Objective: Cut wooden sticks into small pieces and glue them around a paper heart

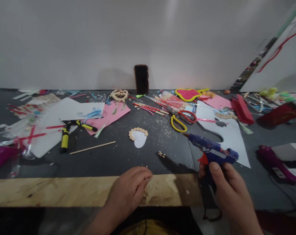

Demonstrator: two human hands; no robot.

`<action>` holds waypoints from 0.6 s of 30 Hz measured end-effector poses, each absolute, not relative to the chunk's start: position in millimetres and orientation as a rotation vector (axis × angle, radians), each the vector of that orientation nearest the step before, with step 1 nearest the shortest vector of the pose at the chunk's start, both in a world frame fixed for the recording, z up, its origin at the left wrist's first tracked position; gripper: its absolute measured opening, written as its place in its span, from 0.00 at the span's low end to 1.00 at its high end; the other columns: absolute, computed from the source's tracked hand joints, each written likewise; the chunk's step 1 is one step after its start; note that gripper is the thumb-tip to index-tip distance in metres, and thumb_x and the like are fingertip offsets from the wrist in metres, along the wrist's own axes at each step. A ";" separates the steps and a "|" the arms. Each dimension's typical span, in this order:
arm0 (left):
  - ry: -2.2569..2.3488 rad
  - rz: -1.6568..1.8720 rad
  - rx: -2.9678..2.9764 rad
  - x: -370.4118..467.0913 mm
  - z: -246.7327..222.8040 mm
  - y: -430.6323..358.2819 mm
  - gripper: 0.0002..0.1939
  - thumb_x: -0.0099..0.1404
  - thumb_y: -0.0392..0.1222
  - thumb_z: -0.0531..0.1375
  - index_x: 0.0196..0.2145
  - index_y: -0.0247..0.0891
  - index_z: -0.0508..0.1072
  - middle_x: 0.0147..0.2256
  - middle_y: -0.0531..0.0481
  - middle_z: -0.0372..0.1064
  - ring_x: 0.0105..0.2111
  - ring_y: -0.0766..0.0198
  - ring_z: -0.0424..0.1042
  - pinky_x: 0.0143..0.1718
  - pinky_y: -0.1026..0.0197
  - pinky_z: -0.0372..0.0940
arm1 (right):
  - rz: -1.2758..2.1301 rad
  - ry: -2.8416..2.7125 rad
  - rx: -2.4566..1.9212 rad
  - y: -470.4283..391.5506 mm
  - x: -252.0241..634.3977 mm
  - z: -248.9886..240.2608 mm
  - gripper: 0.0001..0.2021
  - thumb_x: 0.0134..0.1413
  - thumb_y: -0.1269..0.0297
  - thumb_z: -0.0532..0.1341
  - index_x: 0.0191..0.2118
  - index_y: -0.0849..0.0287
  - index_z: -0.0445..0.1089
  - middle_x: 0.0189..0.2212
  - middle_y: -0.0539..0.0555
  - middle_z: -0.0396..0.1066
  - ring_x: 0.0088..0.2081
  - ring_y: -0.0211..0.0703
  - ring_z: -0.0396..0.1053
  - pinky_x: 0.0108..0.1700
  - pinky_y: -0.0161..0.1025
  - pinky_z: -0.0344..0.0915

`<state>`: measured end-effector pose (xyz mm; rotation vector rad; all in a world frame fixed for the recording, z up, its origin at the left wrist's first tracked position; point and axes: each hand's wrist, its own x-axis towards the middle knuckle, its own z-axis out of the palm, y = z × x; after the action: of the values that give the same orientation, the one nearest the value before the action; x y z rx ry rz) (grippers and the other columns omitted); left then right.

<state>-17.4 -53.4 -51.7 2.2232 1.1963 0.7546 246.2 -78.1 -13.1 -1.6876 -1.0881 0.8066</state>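
Note:
My right hand (228,182) grips the handle of a blue hot glue gun (213,148) with an orange trigger. Its nozzle points left, over the tabletop near the scissors (179,122) with one red and one yellow handle. My left hand (130,186) rests at the wooden front edge, fingers curled together; whatever is in them, if anything, is hidden. Ahead of it lies a white paper heart (140,139), its upper edge lined with small pale wooden pieces. A little cluster of similar pieces (161,154) lies on the dark table to the right.
A phone (141,79) leans on the wall at the back. A thin wooden stick (92,148) and yellow-black pliers (65,138) lie to the left. Pink paper (106,119), white paper (238,140) and a red can (281,114) are around. A purple device (276,163) sits far right.

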 end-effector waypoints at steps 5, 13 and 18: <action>1.168 0.743 2.240 -17.0 -53.8 -55.7 0.09 0.67 0.35 0.51 0.39 0.42 0.70 0.38 0.52 0.73 0.40 0.65 0.70 0.43 0.61 0.64 | 1.329 -0.682 -1.310 -72.2 236.6 -9.3 0.12 0.40 0.59 0.68 0.31 0.56 0.67 0.23 0.49 0.68 0.25 0.36 0.63 0.28 0.34 0.61; 1.139 0.741 2.288 -15.7 -51.6 -55.9 0.10 0.66 0.34 0.50 0.39 0.41 0.70 0.38 0.51 0.73 0.39 0.62 0.70 0.41 0.59 0.65 | 1.410 -0.650 -1.293 -72.4 230.7 -16.9 0.12 0.42 0.59 0.67 0.34 0.57 0.69 0.22 0.50 0.68 0.26 0.37 0.63 0.30 0.34 0.60; 1.153 0.738 2.277 -16.0 -51.6 -56.9 0.10 0.66 0.35 0.50 0.40 0.42 0.70 0.38 0.51 0.73 0.40 0.62 0.69 0.42 0.59 0.64 | 1.501 -0.700 -1.202 -77.0 229.9 -16.5 0.13 0.44 0.61 0.63 0.39 0.58 0.71 0.24 0.53 0.70 0.28 0.40 0.64 0.31 0.36 0.60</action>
<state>-16.0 -56.9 -51.6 2.2767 1.1531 0.7377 229.9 -77.0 -16.5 -1.2020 -0.7005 1.5015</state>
